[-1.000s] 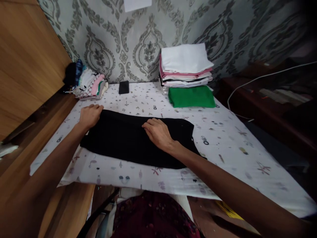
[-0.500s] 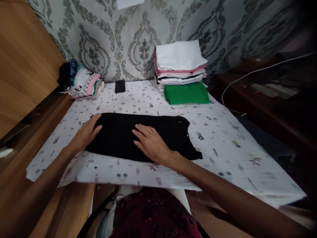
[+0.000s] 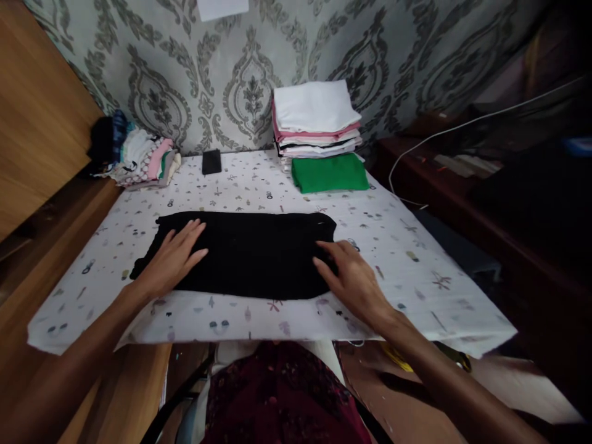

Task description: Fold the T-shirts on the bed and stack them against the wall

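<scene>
A black folded garment (image 3: 259, 256) lies flat and lengthwise across the table in front of me. My left hand (image 3: 173, 259) rests on its left part, palm down with the fingers stretched out. At the garment's right end is my right hand (image 3: 354, 274), its fingertips and thumb apart and touching the cloth there. Part of the right edge is hidden beneath that hand.
A patterned white cloth (image 3: 240, 191) covers the table. Behind the garment stand a folded green cloth (image 3: 330, 172) and a stack of folded clothes (image 3: 317, 108). More clothes (image 3: 143, 157) and a dark flat object (image 3: 211, 162) lie back left. A white cable (image 3: 393, 169) hangs at right.
My right hand has slid from the garment's middle to its right end. My left hand has moved inward from the left edge, which now shows. The view has shifted somewhat.
</scene>
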Action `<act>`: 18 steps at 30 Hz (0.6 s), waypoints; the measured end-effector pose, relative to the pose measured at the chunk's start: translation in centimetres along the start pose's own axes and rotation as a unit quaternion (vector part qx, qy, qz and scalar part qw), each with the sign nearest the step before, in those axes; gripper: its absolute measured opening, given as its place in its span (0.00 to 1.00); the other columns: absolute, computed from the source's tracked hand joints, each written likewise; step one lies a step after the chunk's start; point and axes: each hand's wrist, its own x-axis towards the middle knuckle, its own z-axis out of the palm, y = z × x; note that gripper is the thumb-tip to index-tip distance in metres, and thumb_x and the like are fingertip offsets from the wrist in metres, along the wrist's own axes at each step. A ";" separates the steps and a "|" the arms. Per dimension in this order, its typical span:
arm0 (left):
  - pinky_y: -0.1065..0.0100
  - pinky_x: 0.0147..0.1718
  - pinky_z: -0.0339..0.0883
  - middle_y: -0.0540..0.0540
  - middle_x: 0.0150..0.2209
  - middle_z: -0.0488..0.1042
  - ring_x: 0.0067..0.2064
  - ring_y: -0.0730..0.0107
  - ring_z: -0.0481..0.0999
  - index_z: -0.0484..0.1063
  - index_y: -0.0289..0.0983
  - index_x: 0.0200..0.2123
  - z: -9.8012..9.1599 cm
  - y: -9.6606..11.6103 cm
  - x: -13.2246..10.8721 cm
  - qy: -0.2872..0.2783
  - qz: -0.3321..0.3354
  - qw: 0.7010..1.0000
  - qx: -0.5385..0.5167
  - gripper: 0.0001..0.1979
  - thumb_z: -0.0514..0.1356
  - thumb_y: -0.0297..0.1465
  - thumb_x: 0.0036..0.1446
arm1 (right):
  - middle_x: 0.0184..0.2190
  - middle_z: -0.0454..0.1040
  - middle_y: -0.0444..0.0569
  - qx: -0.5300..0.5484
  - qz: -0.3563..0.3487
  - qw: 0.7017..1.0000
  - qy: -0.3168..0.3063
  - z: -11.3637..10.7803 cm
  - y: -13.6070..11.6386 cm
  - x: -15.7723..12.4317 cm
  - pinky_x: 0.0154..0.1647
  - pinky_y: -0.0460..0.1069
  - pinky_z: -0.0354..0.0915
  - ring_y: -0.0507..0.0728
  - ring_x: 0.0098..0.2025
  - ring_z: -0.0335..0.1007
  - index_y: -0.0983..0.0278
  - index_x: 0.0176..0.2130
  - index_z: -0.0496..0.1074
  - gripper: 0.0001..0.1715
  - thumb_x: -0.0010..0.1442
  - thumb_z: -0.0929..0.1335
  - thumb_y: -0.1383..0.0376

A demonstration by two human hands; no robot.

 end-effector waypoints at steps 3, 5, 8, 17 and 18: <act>0.48 0.69 0.46 0.42 0.73 0.52 0.73 0.58 0.50 0.52 0.40 0.70 -0.6 4.2 3.9 -0.013 0.090 0.995 -0.049 0.29 0.44 0.43 0.71 | 0.44 0.74 0.59 -0.056 0.082 0.995 -0.014 -1.3 2.1 -2.6 0.37 0.61 0.72 0.67 0.42 0.76 0.60 0.52 0.71 0.23 0.66 0.61 0.50; 0.51 0.67 0.53 0.42 0.69 0.62 0.69 0.58 0.59 0.63 0.40 0.65 -0.4 7.0 7.6 -0.012 0.156 0.984 -0.084 0.24 0.44 0.39 0.71 | 0.43 0.74 0.58 -0.077 0.102 0.992 -0.016 -1.6 2.5 -3.8 0.35 0.59 0.71 0.66 0.40 0.76 0.61 0.50 0.71 0.25 0.67 0.60 0.48; 0.59 0.57 0.66 0.42 0.54 0.78 0.55 0.61 0.75 0.75 0.37 0.50 0.6 11.3 13.8 -0.010 0.200 0.968 -0.149 0.18 0.47 0.31 0.69 | 0.42 0.74 0.56 -0.096 0.119 0.988 -0.005 -1.8 2.1 -4.6 0.36 0.56 0.70 0.64 0.40 0.76 0.63 0.48 0.70 0.25 0.68 0.59 0.48; 0.65 0.43 0.65 0.38 0.48 0.77 0.49 0.57 0.75 0.75 0.36 0.45 2.9 21.5 21.1 -0.124 0.234 0.958 -0.106 0.11 0.62 0.26 0.58 | 0.34 0.75 0.51 -0.106 0.173 0.979 -0.006 -1.5 1.6 -3.8 0.31 0.52 0.63 0.61 0.33 0.74 0.60 0.37 0.68 0.14 0.62 0.62 0.53; 0.65 0.42 0.64 0.38 0.47 0.78 0.48 0.58 0.74 0.75 0.36 0.42 3.0 22.0 20.9 -0.128 0.234 0.958 -0.101 0.10 0.62 0.23 0.56 | 0.34 0.75 0.51 -0.099 0.178 0.979 -0.002 -1.6 1.8 -3.7 0.30 0.52 0.62 0.60 0.32 0.73 0.60 0.36 0.67 0.13 0.61 0.62 0.53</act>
